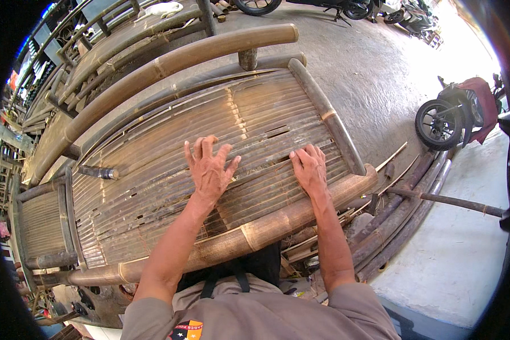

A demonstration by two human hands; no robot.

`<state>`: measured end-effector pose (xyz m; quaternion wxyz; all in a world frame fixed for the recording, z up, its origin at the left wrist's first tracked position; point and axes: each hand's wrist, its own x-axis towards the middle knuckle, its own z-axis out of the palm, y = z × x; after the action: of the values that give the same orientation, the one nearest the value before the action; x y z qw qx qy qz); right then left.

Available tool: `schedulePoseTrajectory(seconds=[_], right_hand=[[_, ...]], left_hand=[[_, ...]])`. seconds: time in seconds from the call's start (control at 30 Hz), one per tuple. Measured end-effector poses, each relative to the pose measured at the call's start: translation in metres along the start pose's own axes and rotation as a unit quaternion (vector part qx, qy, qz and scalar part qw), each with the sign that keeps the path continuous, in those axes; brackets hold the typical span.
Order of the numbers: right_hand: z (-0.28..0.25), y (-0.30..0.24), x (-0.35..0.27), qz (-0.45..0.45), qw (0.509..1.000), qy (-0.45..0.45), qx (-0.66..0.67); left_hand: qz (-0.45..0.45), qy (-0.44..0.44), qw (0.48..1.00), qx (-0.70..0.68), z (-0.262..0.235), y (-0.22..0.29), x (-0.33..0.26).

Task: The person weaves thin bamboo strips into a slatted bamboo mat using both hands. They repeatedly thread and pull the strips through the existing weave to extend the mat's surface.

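Observation:
A large bamboo bench frame [249, 235] lies across my front, with thick round poles along its near and far sides. Split-bamboo slats [170, 147] fill the middle, with a few dark gaps between them. Over the slats, my left hand [208, 170] has its fingers spread and bent, with nothing visible in it. My right hand [310, 170] rests farther right, fingertips down on the slats near the end crosspiece [328, 116]; its fingers are slightly bent and I see nothing held. On the slats at left lies a short round tool or bamboo piece [99, 172] with a dark wrapped part.
Another bamboo frame [116, 59] stands beyond at the far left. Loose bamboo poles [405, 218] lie at the right, beside a pale raised slab [436, 255]. A motorbike [453, 116] is parked at the right, and more stand at the back on the concrete floor [357, 68].

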<state>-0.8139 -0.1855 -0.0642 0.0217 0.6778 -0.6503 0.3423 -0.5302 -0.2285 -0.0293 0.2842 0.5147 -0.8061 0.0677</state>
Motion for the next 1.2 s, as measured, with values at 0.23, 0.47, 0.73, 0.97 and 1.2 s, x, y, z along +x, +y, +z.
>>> schedulePoseTrajectory(seconds=[0.23,0.47,0.73,0.97,1.2], right_hand=[[0.001,0.001,-0.001,0.000,1.000,-0.004,0.003],[-0.002,0.000,0.000,0.014,1.000,-0.026,-0.005],[-0.004,-0.002,-0.001,0.011,1.000,-0.011,0.015],[-0.004,0.000,0.000,0.008,1.000,-0.001,0.026],[-0.002,0.000,-0.002,0.004,1.000,0.006,0.028]], left_hand=[[0.001,-0.079,0.997,0.017,0.008,0.005,-0.002],[-0.039,-0.173,0.984,0.035,0.026,0.013,0.021],[0.013,-0.135,0.990,0.045,0.026,-0.002,0.024],[0.084,-0.157,0.982,0.056,0.024,-0.034,0.035],[0.000,-0.128,0.992,-0.019,0.015,-0.032,0.026]])
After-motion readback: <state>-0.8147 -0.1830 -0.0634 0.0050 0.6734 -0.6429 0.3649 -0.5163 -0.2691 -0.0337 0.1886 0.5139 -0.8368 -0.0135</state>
